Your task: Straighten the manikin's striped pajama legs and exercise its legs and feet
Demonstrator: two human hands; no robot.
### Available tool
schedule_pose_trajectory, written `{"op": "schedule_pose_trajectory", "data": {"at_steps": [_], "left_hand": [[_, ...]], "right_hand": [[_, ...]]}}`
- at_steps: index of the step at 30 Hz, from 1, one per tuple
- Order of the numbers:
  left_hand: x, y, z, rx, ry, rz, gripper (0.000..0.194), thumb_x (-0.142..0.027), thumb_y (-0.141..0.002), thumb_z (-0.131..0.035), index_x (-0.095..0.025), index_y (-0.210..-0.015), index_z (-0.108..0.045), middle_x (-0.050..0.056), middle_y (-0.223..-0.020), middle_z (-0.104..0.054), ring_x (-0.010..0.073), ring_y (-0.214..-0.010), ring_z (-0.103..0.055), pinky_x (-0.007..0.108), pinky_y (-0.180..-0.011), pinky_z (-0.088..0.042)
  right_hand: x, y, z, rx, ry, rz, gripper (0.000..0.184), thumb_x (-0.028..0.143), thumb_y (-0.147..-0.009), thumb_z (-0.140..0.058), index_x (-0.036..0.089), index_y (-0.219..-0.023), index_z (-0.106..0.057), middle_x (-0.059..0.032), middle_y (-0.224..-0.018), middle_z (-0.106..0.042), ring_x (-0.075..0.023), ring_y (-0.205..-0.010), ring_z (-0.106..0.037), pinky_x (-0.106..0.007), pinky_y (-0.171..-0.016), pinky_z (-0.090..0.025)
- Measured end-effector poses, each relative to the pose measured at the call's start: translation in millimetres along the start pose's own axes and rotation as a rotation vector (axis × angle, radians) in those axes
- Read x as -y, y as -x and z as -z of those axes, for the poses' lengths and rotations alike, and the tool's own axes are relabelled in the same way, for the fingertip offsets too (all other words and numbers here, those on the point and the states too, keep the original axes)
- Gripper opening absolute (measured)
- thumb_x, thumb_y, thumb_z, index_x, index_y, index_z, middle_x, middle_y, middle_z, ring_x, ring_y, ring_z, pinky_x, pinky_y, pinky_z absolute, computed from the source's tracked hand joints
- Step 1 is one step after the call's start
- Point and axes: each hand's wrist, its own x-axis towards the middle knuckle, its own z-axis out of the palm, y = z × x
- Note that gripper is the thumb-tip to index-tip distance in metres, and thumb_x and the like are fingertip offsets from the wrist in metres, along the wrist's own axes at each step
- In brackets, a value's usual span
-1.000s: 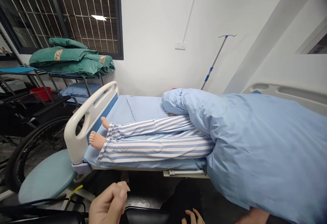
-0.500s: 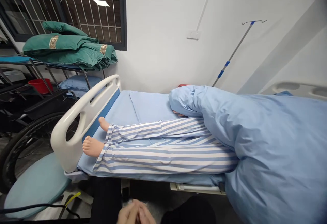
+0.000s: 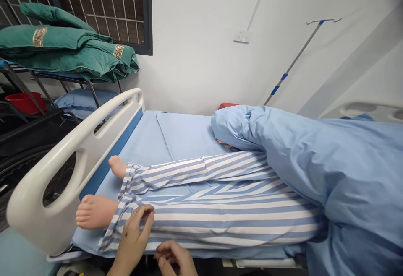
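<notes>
A manikin's legs in blue-and-white striped trousers (image 3: pixel 220 219) lie stretched out on the bed, the bare near foot (image 3: pixel 96 212) and far foot (image 3: pixel 117 167) pointing at the footboard. Over the near trouser leg, close to the ankle, is my left hand (image 3: pixel 134 236), its fingers bent and the thumb apart; whether it touches the cloth I cannot tell. My right hand (image 3: pixel 176 260) is lower, at the near bed edge, fingers loosely curled with a gap to the thumb. I see nothing in either hand. A bunched light blue quilt (image 3: pixel 302 154) covers the upper body; some fingers show under its edge.
A white footboard (image 3: pixel 75 141) closes off the bed's left end. Beyond it are a black wheelchair (image 3: pixel 28 137), a red basin (image 3: pixel 27 102) and folded green bedding (image 3: pixel 69 53) on a rack. A drip pole (image 3: pixel 294 62) leans by the wall.
My hands, clasped low below the bed edge before, have separated and risen. The left has come over the near trouser leg. My view has moved closer to the bed.
</notes>
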Motion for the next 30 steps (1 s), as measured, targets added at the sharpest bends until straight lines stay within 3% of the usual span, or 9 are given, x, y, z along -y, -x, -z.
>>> {"op": "schedule_pose_trajectory", "data": {"at_steps": [6,10,14,17,19,22,24,28,30], "left_hand": [[15.3,-54.2,-14.0,0.029,0.019,0.038,0.029,-0.044,-0.084,-0.04,-0.02,-0.073,-0.054,-0.002,-0.067,-0.057,0.014,-0.067,-0.052,0.025,-0.066,-0.04],[3.7,-86.8,-11.4,-0.143,0.167,0.048,0.031,-0.042,-0.083,-0.04,-0.02,-0.063,-0.046,-0.004,-0.058,-0.047,0.012,-0.059,-0.045,0.024,-0.058,-0.036],[-3.3,-139.5,-11.9,-0.433,0.298,0.042,0.029,-0.037,-0.083,-0.04,-0.02,-0.059,-0.04,-0.005,-0.056,-0.042,0.011,-0.058,-0.041,0.023,-0.058,-0.034],[14.9,-173.4,-19.4,-0.438,0.148,0.054,0.026,-0.032,-0.082,-0.039,-0.021,-0.059,-0.039,-0.004,-0.055,-0.042,0.0117,-0.057,-0.039,0.024,-0.057,-0.032],[27.4,-187.0,-23.2,-0.313,0.006,0.04,0.022,-0.029,-0.08,-0.038,-0.021,-0.06,-0.042,-0.003,-0.058,-0.046,0.0127,-0.059,-0.041,0.025,-0.06,-0.031],[29.3,-195.5,-26.5,-0.183,-0.071,0.061,0.025,-0.029,-0.081,-0.035,-0.021,-0.058,-0.043,-0.002,-0.056,-0.047,0.0131,-0.059,-0.042,0.026,-0.059,-0.03],[21.1,-196.4,-31.9,-0.197,-0.03,0.058,0.028,-0.032,-0.081,-0.035,-0.021,-0.056,-0.04,-0.004,-0.052,-0.042,0.0122,-0.056,-0.04,0.025,-0.057,-0.029],[5.6,-196.1,-54.0,-0.25,-0.006,0.079,0.029,-0.033,-0.08,-0.037,-0.02,-0.054,-0.038,-0.005,-0.05,-0.038,0.0109,-0.053,-0.037,0.024,-0.054,-0.027],[0.3,-197.3,-65.7,-0.237,-0.026,0.116,0.028,-0.032,-0.078,-0.039,-0.02,-0.052,-0.038,-0.005,-0.049,-0.037,0.0108,-0.053,-0.036,0.024,-0.053,-0.026]], "right_hand": [[52.6,-63.2,3.7,0.039,0.176,0.078,0.034,0.04,-0.086,-0.043,0.016,-0.064,-0.051,0.0011,-0.058,-0.052,-0.0093,-0.058,-0.047,-0.021,-0.058,-0.035],[81.8,-131.8,3.0,-0.022,0.213,0.256,0.04,0.042,-0.088,-0.04,0.017,-0.057,-0.04,0.0047,-0.052,-0.037,-0.007,-0.053,-0.035,-0.021,-0.052,-0.028],[83.6,-206.7,-6.2,-0.118,0.115,0.346,0.041,0.042,-0.089,-0.035,0.017,-0.057,-0.042,0.0042,-0.054,-0.04,-0.008,-0.054,-0.036,-0.021,-0.053,-0.03],[68.5,-245.4,-9.3,-0.181,0.184,0.236,0.039,0.036,-0.089,-0.034,0.018,-0.056,-0.044,0.0025,-0.054,-0.045,-0.0093,-0.054,-0.039,-0.022,-0.053,-0.03],[60.5,-257.9,-4.7,-0.201,0.303,0.174,0.037,0.032,-0.088,-0.035,0.018,-0.056,-0.047,0.0008,-0.055,-0.049,-0.0102,-0.054,-0.04,-0.024,-0.054,-0.029],[58.8,-262.4,10.9,-0.201,0.393,0.274,0.037,0.035,-0.089,-0.034,0.018,-0.059,-0.048,0.0009,-0.057,-0.049,-0.0105,-0.056,-0.04,-0.024,-0.056,-0.029],[61.2,-262.1,23.3,-0.206,0.361,0.319,0.038,0.037,-0.09,-0.032,0.019,-0.059,-0.045,0.0022,-0.055,-0.046,-0.0101,-0.056,-0.04,-0.023,-0.056,-0.029],[67.1,-260.9,47.2,-0.205,0.26,0.215,0.038,0.035,-0.089,-0.033,0.019,-0.055,-0.039,0.0037,-0.052,-0.04,-0.0093,-0.053,-0.038,-0.023,-0.053,-0.028],[69.8,-258.7,60.0,-0.236,0.208,0.251,0.039,0.038,-0.089,-0.032,0.019,-0.055,-0.038,0.0044,-0.052,-0.039,-0.009,-0.053,-0.037,-0.022,-0.053,-0.028]]}}
